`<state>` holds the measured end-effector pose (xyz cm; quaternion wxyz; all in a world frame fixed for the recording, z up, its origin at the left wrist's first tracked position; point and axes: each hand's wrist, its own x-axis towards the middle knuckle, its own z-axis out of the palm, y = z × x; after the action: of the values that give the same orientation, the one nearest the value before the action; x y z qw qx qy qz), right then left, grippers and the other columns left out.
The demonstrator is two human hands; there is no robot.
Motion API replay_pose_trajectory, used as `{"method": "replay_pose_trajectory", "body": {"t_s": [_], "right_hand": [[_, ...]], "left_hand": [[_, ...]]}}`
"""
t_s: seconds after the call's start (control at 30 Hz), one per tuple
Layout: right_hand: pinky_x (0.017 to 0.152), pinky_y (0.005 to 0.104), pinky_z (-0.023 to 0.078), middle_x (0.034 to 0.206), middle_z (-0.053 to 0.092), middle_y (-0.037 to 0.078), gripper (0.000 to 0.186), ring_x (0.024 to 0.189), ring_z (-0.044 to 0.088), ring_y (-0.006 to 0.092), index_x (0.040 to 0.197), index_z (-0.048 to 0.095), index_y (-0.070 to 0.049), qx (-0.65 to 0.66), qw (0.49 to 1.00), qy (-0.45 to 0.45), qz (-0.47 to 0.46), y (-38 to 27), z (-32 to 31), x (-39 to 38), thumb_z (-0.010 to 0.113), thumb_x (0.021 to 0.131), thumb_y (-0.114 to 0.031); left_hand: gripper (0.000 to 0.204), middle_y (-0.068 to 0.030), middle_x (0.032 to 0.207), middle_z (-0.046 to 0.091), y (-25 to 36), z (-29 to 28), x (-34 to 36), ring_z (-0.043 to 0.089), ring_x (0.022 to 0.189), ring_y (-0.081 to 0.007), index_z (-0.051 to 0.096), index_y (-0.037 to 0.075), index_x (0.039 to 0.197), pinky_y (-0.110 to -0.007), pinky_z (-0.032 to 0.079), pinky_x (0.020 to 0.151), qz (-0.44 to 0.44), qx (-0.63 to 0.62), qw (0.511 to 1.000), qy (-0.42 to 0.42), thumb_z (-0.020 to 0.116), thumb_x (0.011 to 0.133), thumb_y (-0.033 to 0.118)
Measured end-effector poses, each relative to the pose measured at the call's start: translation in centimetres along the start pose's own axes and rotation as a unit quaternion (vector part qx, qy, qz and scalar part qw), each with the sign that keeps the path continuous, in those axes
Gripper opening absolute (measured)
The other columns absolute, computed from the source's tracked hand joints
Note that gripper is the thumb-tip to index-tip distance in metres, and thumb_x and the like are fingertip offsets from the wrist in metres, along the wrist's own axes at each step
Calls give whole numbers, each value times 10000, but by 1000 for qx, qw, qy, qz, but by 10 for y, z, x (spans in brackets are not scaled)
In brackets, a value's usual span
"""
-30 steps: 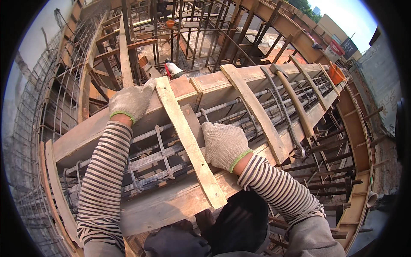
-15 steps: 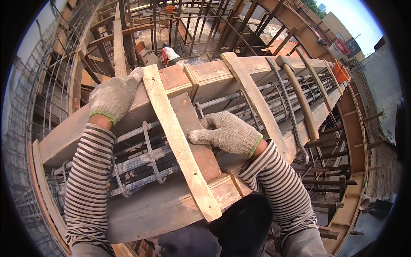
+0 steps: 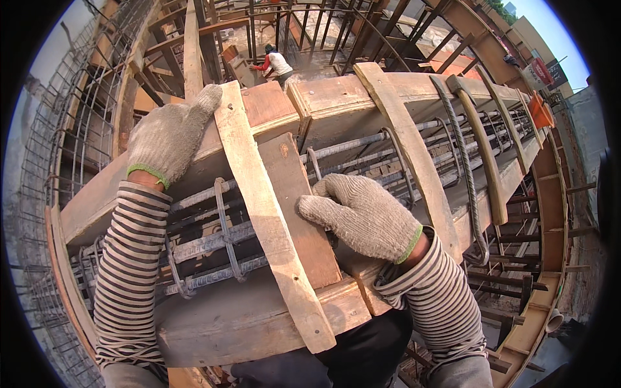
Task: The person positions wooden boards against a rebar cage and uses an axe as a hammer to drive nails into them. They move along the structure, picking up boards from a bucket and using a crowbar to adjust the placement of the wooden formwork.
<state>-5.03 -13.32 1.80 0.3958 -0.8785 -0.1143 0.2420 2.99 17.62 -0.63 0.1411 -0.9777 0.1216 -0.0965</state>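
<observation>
Down below, a co-worker (image 3: pixel 279 64) in a white top with red sleeves leans forward near dark upright poles (image 3: pixel 252 29). Over to the left, a grid of thin steel bars (image 3: pixel 71 152) stands in front of a pale wall (image 3: pixel 40 107). Across on the right there's an orange bucket (image 3: pixel 541 111), a red-and-white container (image 3: pixel 538 72) beyond it, and a curved brown form (image 3: pixel 553 239) with a round pipe end (image 3: pixel 554 321) beside its lower stretch. Green treetops (image 3: pixel 501 11) and blue sky (image 3: pixel 550 29) show behind.
</observation>
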Motion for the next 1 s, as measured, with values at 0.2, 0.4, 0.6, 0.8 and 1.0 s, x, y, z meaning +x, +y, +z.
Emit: {"method": "replay_pose_trajectory", "body": {"t_s": [0.2, 0.4, 0.6, 0.8, 1.0], "right_hand": [[813, 476, 535, 846, 683, 237, 492, 849, 696, 394, 936, 719, 31, 41, 999, 5, -1, 6, 7, 0, 599, 1031, -437], [822, 479, 535, 864, 683, 232, 465, 867, 696, 393, 971, 712, 34, 35, 999, 12, -12, 6, 8, -1, 577, 1037, -406], [858, 486, 538, 891, 697, 233, 445, 906, 698, 404, 1001, 715, 35, 27, 999, 17, -29, 4, 8, -2, 571, 1035, -385], [892, 503, 535, 969, 704, 252, 424, 979, 691, 426, 1051, 706, 22, -49, 993, 36, -98, 15, 12, 1, 572, 1036, -381], [880, 513, 533, 986, 695, 235, 384, 986, 684, 426, 1048, 700, 2, -146, 967, 55, -201, 23, 17, 4, 577, 1035, -361]], "left_hand": [[477, -130, 859, 750, 3, -2, -1, 774, 818, -297, 585, 197, 1452, -466, 637, 749, -20, -24, 998, -47, 343, 1152, 478], [441, -141, 911, 757, 3, -6, 0, 781, 846, -303, 558, 169, 1470, -456, 649, 757, 10, 7, 999, -34, 355, 1160, 408], [473, -161, 931, 759, 0, -15, 4, 781, 837, -313, 560, 131, 1438, -461, 648, 766, 12, -32, 997, -71, 314, 1162, 425], [1015, -179, 678, 683, -2, -20, 23, 756, 751, -304, 784, 4, 897, -467, 605, 746, -155, -188, 957, -158, 180, 1035, 808], [1098, -188, 734, 713, -4, -25, 27, 752, 769, -308, 792, -17, 865, -478, 585, 819, -169, -200, 946, -192, 145, 1000, 859]]}}
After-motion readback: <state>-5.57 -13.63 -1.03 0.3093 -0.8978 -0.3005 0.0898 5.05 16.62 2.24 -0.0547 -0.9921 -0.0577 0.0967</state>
